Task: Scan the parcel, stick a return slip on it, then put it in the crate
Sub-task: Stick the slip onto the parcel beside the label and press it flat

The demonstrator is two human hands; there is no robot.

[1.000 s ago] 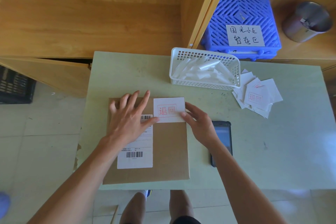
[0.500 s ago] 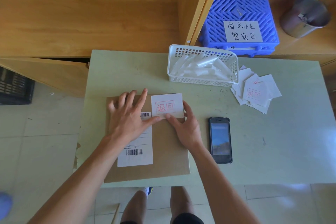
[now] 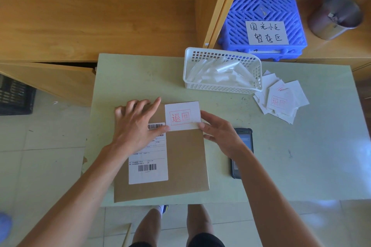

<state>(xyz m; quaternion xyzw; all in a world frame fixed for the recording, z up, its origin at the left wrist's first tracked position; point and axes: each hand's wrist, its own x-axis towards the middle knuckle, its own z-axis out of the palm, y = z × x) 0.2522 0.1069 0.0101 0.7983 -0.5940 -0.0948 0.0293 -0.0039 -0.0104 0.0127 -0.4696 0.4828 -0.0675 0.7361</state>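
A flat brown cardboard parcel (image 3: 180,164) lies on the pale green table (image 3: 301,156), with a white shipping label (image 3: 148,166) on its left half. A white return slip (image 3: 182,116) with a red stamp lies on the parcel's far right corner. My left hand (image 3: 136,126) rests flat on the parcel's far left part, fingers spread, thumb touching the slip's near left corner. My right hand (image 3: 218,132) has its fingertips on the slip's near right corner. The blue crate (image 3: 263,20), with a handwritten paper sign, stands on the wooden shelf behind the table.
A black handheld scanner (image 3: 242,154) lies right of the parcel, partly under my right wrist. A white mesh basket (image 3: 222,70) holds clear strips. Loose return slips (image 3: 281,100) lie beside it. A metal cup (image 3: 335,16) stands at far right. A black crate (image 3: 14,94) sits on the floor at left.
My right hand slid left along the slip's near edge, then back to its near right corner. The left hand stayed flat on the parcel. The slip stays in place.
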